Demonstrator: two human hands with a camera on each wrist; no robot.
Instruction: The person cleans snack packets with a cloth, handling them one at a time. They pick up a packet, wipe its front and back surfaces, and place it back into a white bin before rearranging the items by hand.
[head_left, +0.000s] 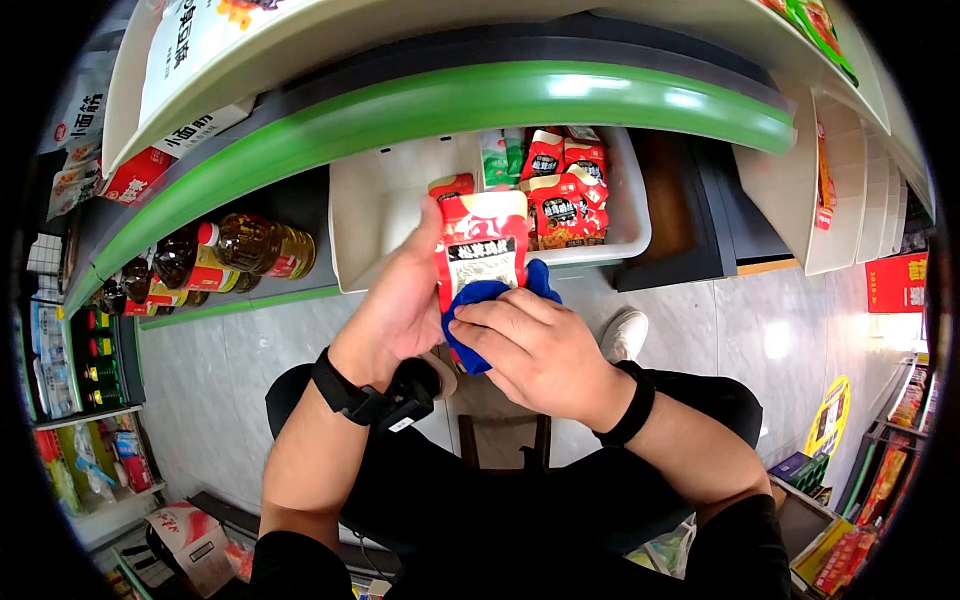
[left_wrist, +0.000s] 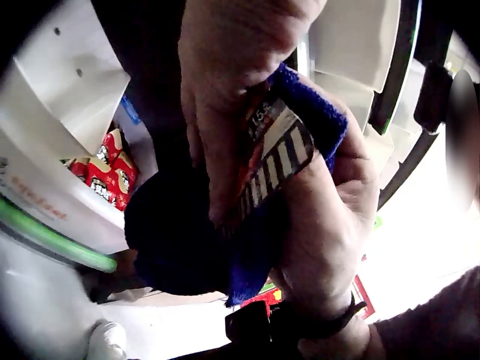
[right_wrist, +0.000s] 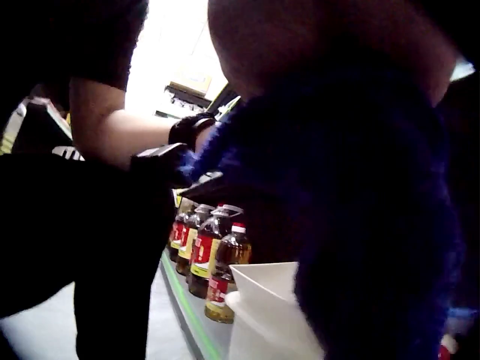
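Only the head view shows the packet [head_left: 484,240] face-on.

Bottles [head_left: 270,248] along low shelf [head_left: 270,296]; yellow sticker [head_left: 828,415], perhaps, on floor [head_left: 735,345].

On the white-and-red box [head_left: 205,125] at left, one can read 小面筋; the same characters stand on the bag [head_left: 84,118] beside it. The held red packet [head_left: 485,230] bears Chinese characters, too unclear for me; its left-wrist view shows "15", then a blurred sign.

2 bent arms [head_left: 315,455] hold left hand [head_left: 400,300] beside right hand [head_left: 545,350].
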